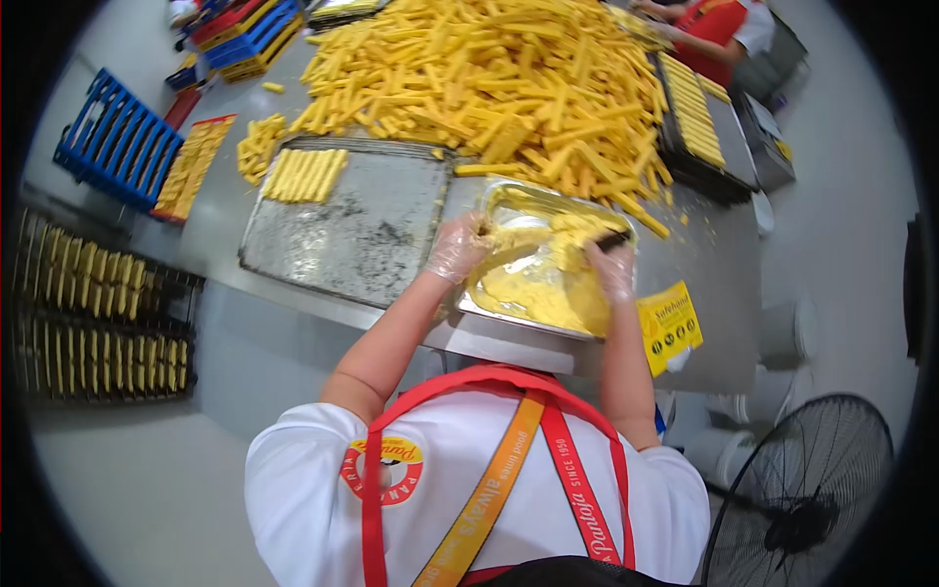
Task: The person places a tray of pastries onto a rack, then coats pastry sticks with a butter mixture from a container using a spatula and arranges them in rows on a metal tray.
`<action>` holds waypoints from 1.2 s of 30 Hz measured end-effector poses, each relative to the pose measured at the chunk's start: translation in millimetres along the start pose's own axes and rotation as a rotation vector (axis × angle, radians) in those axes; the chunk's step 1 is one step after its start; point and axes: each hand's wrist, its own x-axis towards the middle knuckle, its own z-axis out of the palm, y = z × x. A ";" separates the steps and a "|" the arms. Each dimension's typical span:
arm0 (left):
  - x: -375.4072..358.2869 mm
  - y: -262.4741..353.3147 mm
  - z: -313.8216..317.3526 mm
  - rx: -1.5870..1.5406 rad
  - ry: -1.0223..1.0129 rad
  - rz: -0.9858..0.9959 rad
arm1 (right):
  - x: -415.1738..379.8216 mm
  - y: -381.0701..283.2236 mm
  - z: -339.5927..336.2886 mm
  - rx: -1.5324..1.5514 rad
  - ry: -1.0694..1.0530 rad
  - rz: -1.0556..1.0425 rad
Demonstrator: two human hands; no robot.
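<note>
The left hand (458, 248), in a clear plastic glove, is at 9 o'clock of a rectangular shiny metal pan (523, 322); its fingers are curled closed around one end of a pale yellow stick (518, 238), smeared with paste. The right hand (613, 268), in the same kind of glove, is at 3 o'clock and closes around a dark-handled tool (614, 239) (its working end I cannot make out). The soft yellow paste (548, 293) lies under both hands, over the bottom of the pan.

The held stick is above the pan, and its long axis runs nearly from 9 to 3 o'clock, with the free end to 3. The pan itself is longer sideways, turned slightly toward 4 o'clock.

Counted: one stick in the left hand, one tool in the right. On one flat grey baking tray (377, 215), at 9 o'clock from the pan, one row of about seven coated sticks (305, 176) fills the 11 o'clock corner, pointing near to 12. Between 11 and 12 o'clock rises one big heap of golden yellow sticks (489, 83) (too many for counting). One bright yellow printed packet (670, 323) lies at 4 o'clock, just beside the pan.
</note>
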 end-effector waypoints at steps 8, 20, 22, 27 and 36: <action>43.7 -168.9 -127.5 0.378 0.732 -0.056 | -20.7 24.9 -2.7 0.051 0.015 -0.185; 47.3 -156.6 -127.4 0.576 0.565 -0.236 | -76.6 -28.0 28.7 -0.153 -0.060 -0.500; 58.4 -143.0 -90.2 0.628 0.723 0.259 | -70.8 -19.2 29.2 0.093 -0.234 -0.233; 95.6 -67.9 -26.9 0.514 0.166 0.326 | -11.4 -7.5 -6.2 -0.210 0.159 -0.169; 153.2 -93.4 49.7 0.777 0.056 0.269 | -32.4 -22.0 -10.5 -0.196 0.007 -0.230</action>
